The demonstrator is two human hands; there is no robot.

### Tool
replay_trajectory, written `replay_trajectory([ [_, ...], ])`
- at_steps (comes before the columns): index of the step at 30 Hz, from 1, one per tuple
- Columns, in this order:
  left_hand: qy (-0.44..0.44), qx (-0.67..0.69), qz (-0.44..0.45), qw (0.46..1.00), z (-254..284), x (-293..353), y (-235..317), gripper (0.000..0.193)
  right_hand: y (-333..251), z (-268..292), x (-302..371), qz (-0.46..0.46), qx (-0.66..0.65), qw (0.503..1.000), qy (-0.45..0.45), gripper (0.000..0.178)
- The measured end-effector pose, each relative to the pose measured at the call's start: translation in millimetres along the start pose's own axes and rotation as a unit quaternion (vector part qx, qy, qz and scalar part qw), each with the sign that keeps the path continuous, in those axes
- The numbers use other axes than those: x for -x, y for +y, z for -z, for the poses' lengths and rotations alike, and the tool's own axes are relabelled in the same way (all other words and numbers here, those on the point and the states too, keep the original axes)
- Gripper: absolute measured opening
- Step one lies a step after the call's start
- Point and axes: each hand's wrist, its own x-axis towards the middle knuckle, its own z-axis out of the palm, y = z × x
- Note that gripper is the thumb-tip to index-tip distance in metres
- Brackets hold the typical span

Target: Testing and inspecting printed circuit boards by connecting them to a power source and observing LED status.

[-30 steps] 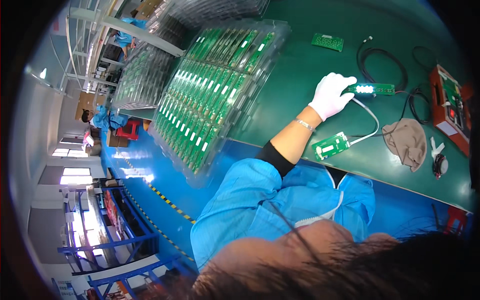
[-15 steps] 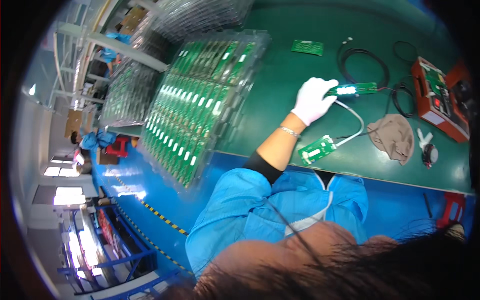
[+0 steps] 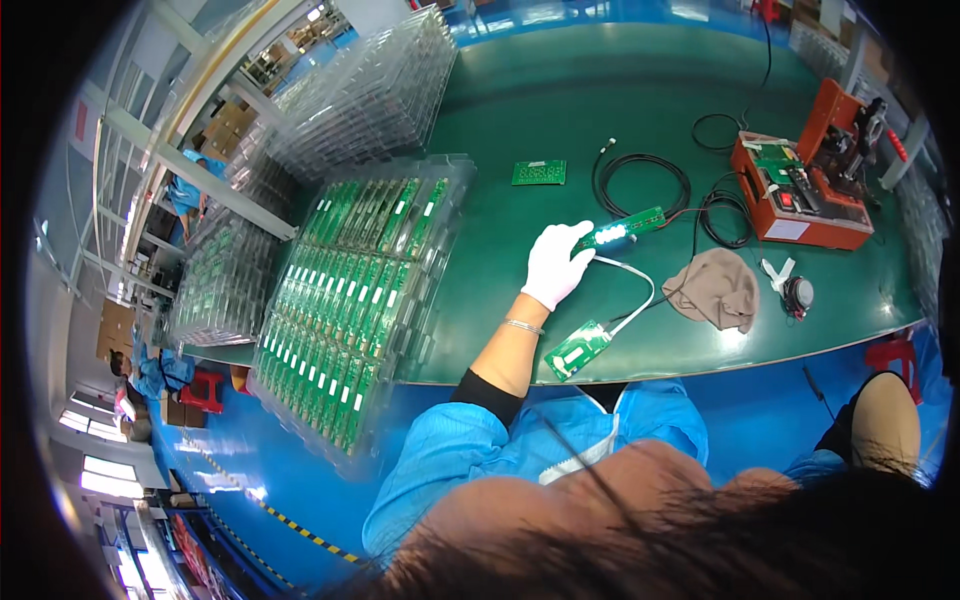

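Observation:
My left hand [image 3: 557, 266], in a white glove, is closed on the left end of a slim green circuit board [image 3: 650, 220]. Several white lights [image 3: 610, 234] glow on this board beside my fingertips. A white cable [image 3: 643, 283] curves from near the hand down to a second green circuit board [image 3: 578, 350] at the table's near edge. Thin wires run from the lit board's right end toward an orange test fixture [image 3: 805, 232]. At the lower right part of a bare arm [image 3: 885, 420] with a black sleeve shows; my right hand is out of the picture.
On the green table [image 3: 480, 260] lie a small circuit board [image 3: 539, 173], a coiled black cable [image 3: 642, 160], a brown cloth [image 3: 715, 290] and a round black part [image 3: 798, 292]. A clear tray [image 3: 440, 215] full of boards overhangs the left edge, near stacked trays [image 3: 370, 95].
The view has shifted, so the table sits lower and further left, and more of the fixture shows. My left hand still grips the lit board, now tilted. A bare arm has appeared at lower right.

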Motion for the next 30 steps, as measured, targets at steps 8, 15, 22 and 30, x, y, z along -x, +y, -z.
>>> replay_trajectory([
  [8, 0.033, -0.021, -0.032, 0.999, -2, -3, -12, 0.039, -6, -18, 29, -0.053, -0.011, 0.995, 0.090, 0.061],
  [15, -0.012, 0.012, 0.005, 1.000, -7, -1, -11, 0.037, -21, -21, 56, -0.121, 0.013, 0.974, 0.193, 0.063],
  [22, 0.002, 0.015, -0.021, 1.000, -12, -1, -10, 0.041, -15, -17, 48, -0.139, -0.007, 0.970, 0.201, 0.065],
  [30, -0.022, -0.006, 0.006, 1.000, -5, -1, -10, 0.044, -14, 48, 46, -0.237, -0.185, 0.949, -0.092, 0.101],
])
